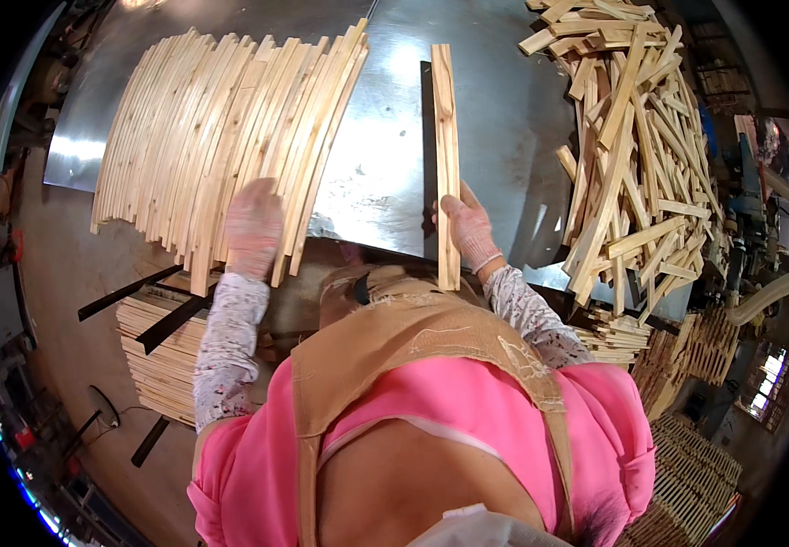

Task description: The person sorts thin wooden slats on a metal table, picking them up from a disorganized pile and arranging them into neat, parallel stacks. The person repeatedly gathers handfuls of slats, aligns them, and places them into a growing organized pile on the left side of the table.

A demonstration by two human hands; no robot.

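My right hand [470, 230], in a light work glove, is closed around the lower part of a pale wooden strip [446, 128]. A lengthwise line runs along the strip, and I cannot tell whether it is two pieces together. It points away from me over the metal table, its near end reaching past the edge. My left hand [255, 228], also gloved, is over the near ends of a row of wooden strips [185, 128] laid side by side on the left. Motion blurs its fingers, so their grip is unclear.
A jumbled heap of loose wooden strips [636, 155] covers the right of the metal table [367, 173]. Below the table, stacked strips [162, 351] stand at lower left beside dark metal bars [171, 326]. More stacks [695, 474] are at lower right.
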